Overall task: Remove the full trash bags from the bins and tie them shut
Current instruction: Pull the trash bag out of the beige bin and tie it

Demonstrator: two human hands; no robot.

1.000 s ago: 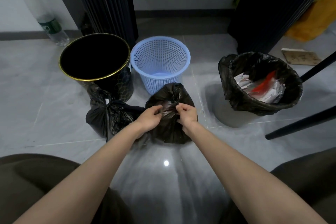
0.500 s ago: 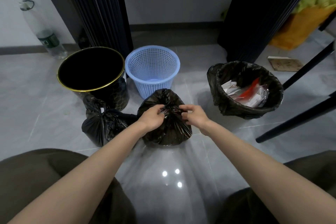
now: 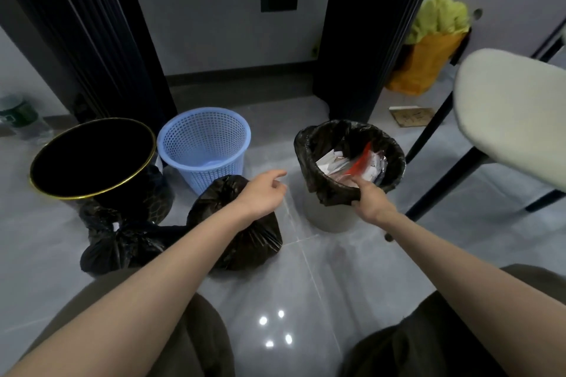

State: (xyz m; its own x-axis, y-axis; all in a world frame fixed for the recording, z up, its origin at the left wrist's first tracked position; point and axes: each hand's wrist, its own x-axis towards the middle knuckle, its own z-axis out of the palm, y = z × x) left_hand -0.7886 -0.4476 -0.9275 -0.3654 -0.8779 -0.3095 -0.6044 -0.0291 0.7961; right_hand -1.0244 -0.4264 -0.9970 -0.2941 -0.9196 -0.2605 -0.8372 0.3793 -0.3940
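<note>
Two tied black trash bags lie on the floor: one [image 3: 122,242] at the left, the other [image 3: 254,242] in the middle under my left forearm. A grey bin [image 3: 330,217] at the right holds a black liner bag [image 3: 321,190] full of white paper and red plastic. My right hand [image 3: 367,196] grips the liner's folded near rim. My left hand [image 3: 266,190] hovers between the middle bag and the grey bin, fingers loose, holding nothing. A black bin with a gold rim [image 3: 92,159] and a blue mesh basket [image 3: 205,147] stand without liners.
A chair with a pale seat [image 3: 508,113] and black legs stands at the right. A yellow bag [image 3: 428,61] and a cardboard piece [image 3: 412,116] lie behind it. A plastic bottle [image 3: 21,119] stands far left. Dark ribbed panels flank the wall.
Both hands have let go of the middle bag's knot. My right hand moved right and took hold of the grey bin's liner rim; my left hand moved right and opened. The view tilted up.
</note>
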